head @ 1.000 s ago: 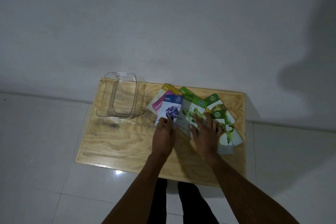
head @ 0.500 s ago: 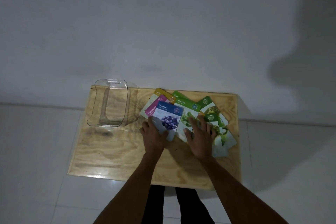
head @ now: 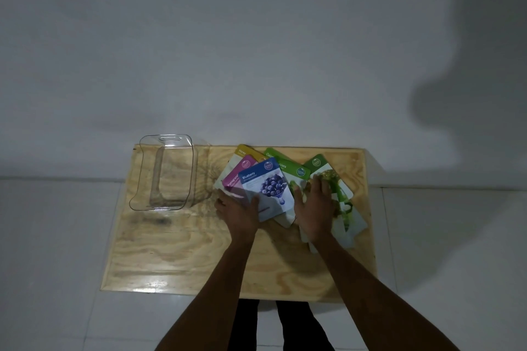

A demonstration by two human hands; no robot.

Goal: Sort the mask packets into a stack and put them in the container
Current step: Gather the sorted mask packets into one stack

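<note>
Several mask packets lie fanned out on the wooden table (head: pixel 182 251). On top is the blue Blueberry packet (head: pixel 268 188), over a pink Pomegranate packet (head: pixel 236 177) and a yellow Honey packet (head: pixel 242 152). Green packets (head: pixel 296 172) spread to the right, one with a green top (head: pixel 316 164) at the far right. My left hand (head: pixel 238 212) grips the lower left corner of the Blueberry packet, thumb on top. My right hand (head: pixel 315 211) rests flat, fingers apart, on the green packets. The clear plastic container (head: pixel 164 172) stands to the left, nothing inside it.
The table stands on a white tiled floor against a plain grey wall. My legs show below the table's near edge. Bare wood stretches in front of the container and near me.
My left hand has slid left and taken the Blueberry packet's lower corner. My right hand has shifted right over the green packets. The camera has tilted, so the table sits lower.
</note>
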